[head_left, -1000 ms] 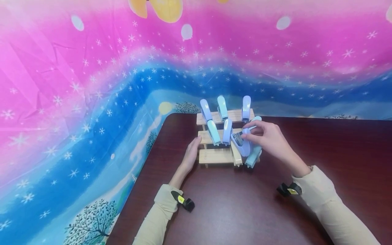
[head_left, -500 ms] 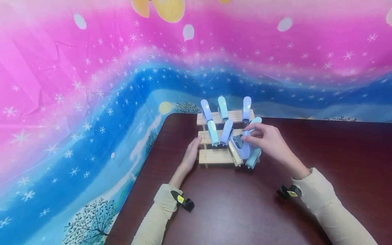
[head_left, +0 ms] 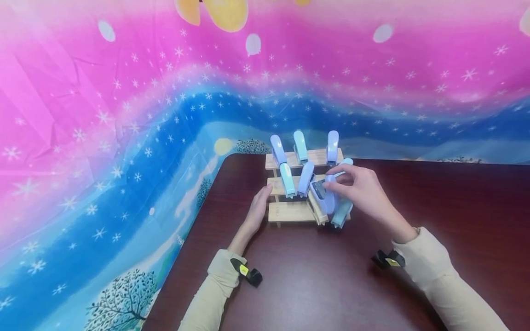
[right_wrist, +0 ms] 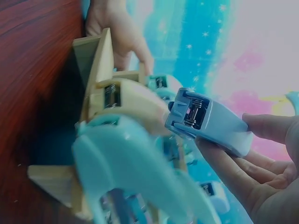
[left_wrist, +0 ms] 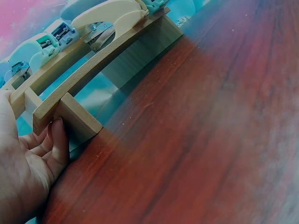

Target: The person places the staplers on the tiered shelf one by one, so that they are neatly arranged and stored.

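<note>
My right hand (head_left: 359, 186) pinches a lavender stapler (head_left: 328, 202) between thumb and fingers, tilted above the right part of a three-step wooden rack (head_left: 290, 211). In the right wrist view this stapler (right_wrist: 224, 128) is held by its end, its hinge and spring turned to the camera. Close by on the lowest step stand a cream stapler (head_left: 318, 214) and a teal stapler (head_left: 341, 217), partly hidden by the held one and the hand. At the rack's left end my left hand (head_left: 258, 207) grips the wood, fingers (left_wrist: 58, 144) curled under the front step.
A lavender stapler (head_left: 278, 149), a mint one (head_left: 301, 147) and another lavender one (head_left: 332, 146) stand on the top step. On the middle step are a mint stapler (head_left: 287, 179) and a lavender one (head_left: 306, 178). Behind the dark wooden table (head_left: 298, 276) hangs a patterned cloth (head_left: 290, 59).
My right hand has shifted the lavender stapler slightly left and down, closer to the cream stapler. The left hand has kept its place on the rack.
</note>
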`<state>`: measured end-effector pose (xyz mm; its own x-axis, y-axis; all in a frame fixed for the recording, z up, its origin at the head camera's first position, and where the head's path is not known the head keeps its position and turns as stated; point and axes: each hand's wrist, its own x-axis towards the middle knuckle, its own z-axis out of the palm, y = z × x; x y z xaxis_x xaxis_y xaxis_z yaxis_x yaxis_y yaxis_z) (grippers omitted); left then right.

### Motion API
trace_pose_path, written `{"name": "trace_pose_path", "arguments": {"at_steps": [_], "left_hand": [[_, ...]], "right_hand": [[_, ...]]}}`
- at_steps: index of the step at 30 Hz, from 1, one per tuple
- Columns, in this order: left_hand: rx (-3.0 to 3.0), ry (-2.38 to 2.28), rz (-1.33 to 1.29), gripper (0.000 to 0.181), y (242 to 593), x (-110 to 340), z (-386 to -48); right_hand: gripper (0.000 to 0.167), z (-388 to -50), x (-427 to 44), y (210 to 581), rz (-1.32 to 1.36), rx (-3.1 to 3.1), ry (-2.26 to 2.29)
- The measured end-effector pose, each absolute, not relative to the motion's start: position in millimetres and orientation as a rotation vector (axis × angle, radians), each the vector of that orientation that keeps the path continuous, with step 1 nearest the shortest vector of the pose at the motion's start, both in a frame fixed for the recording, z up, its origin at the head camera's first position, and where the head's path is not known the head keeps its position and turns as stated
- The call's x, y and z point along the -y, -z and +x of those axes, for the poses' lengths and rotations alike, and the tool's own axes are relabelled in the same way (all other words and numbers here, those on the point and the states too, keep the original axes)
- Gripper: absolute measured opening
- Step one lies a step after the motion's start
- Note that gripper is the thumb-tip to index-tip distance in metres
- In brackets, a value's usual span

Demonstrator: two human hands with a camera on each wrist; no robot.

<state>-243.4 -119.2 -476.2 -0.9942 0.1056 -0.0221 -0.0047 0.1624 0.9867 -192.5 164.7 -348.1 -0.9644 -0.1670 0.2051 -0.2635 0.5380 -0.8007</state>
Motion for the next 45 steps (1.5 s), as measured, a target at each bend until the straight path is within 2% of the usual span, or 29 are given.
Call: {"name": "trace_pose_path", "arguments": {"at_steps": [7, 19, 31, 40, 45], "left_hand": [[-2.338, -1.962, 0.071, 0.077, 475, 119, -243], [-2.306, -1.999, 0.112, 0.067, 476, 118, -243], [-2.294, -2.013, 0.096, 0.073, 477, 118, -244], [-2.281, -2.037, 0.136, 0.062, 477, 119, -245], [-2.274, -2.03, 0.146, 0.06, 478, 119, -245]], "right_hand": [[0.029, -189, -148, 341, 0.359, 2.662, -1.423], [0.026, -189, -115, 348, 0.47, 2.73, -1.364], [0.029, -188, -97, 359, 0.55, 2.734, -1.154], [0.026, -188, -86, 367, 0.587, 2.714, -1.039], [0.014, -190, -77, 376, 0.593, 2.651, -0.957]]}}
